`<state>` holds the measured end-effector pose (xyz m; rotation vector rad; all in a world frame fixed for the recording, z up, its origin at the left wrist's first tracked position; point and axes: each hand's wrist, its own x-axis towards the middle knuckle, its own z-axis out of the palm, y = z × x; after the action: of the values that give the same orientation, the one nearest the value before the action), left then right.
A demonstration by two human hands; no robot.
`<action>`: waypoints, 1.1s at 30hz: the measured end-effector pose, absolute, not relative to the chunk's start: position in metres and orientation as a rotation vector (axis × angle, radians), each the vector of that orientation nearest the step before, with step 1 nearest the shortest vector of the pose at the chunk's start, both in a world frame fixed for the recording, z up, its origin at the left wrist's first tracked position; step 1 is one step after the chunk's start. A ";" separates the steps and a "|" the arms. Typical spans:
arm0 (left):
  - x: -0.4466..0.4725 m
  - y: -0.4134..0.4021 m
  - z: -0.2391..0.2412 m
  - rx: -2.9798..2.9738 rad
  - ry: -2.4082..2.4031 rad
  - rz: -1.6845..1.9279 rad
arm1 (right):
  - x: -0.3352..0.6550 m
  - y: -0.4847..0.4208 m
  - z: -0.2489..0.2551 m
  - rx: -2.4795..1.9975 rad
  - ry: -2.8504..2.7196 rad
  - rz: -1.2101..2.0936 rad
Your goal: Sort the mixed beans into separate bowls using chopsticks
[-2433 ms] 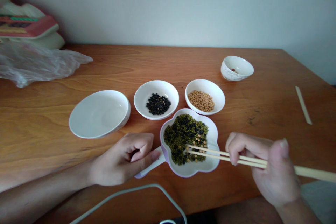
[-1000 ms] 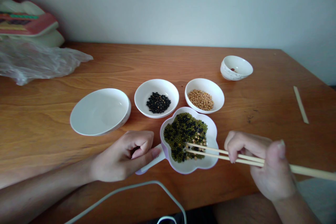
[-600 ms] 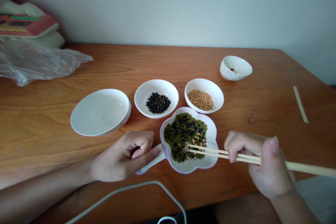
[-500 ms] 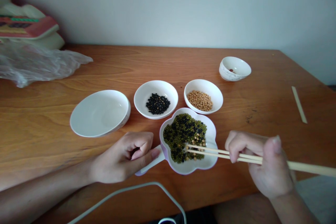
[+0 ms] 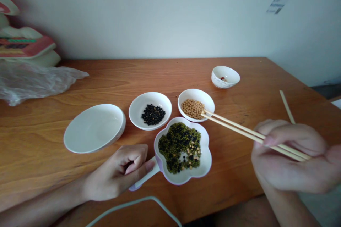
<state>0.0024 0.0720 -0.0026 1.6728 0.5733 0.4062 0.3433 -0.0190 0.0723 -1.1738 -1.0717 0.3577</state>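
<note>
My left hand [image 5: 119, 173] is closed on the white handle of a flower-shaped dish [image 5: 205, 159] with a lilac edge. Mixed in the dish are green beans [image 5: 170, 142], black beans and some yellow soybeans. With my right hand [image 5: 290, 152] I grip a pair of wooden chopsticks [image 5: 239, 130]. Their tips reach over the near right side of a small white bowl [image 5: 209, 99], at the pile of soybeans [image 5: 192, 108]; whether a bean is pinched there I cannot tell. Left of it stands another white bowl [image 5: 134, 108] with black beans [image 5: 153, 114].
A larger white bowl [image 5: 93, 127] stands at the left. Farther back is a small bowl [image 5: 225, 81] with a few reddish bits inside. A pale stick [image 5: 287, 106] lies at right; clear plastic [image 5: 39, 79] lies at far left. A cable [image 5: 133, 202] loops along the front.
The chopsticks have moved from the beans in the flower-shaped dish up to the soybean bowl, and my right hand has turned over. My left hand keeps its hold. The view has shifted slightly.
</note>
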 end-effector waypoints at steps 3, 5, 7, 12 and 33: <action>0.003 0.072 -0.002 1.670 0.538 0.402 | 0.339 -0.002 0.074 -1.235 -1.025 0.303; 0.004 0.072 -0.003 1.651 0.519 0.379 | 0.336 0.009 0.077 -1.300 -1.006 0.371; 0.004 0.072 -0.004 1.644 0.518 0.377 | 0.332 0.017 0.084 -1.316 -0.996 0.435; 0.003 0.072 -0.002 1.673 0.521 0.411 | 0.330 0.027 0.114 -1.170 -1.119 0.510; 0.007 0.075 0.002 1.687 0.532 0.436 | 0.341 -0.025 0.082 -1.312 -1.526 1.293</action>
<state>0.0071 0.0749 0.0023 1.6872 0.5321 0.4360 0.3414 -0.0250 0.0818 -1.3118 -1.5264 1.2933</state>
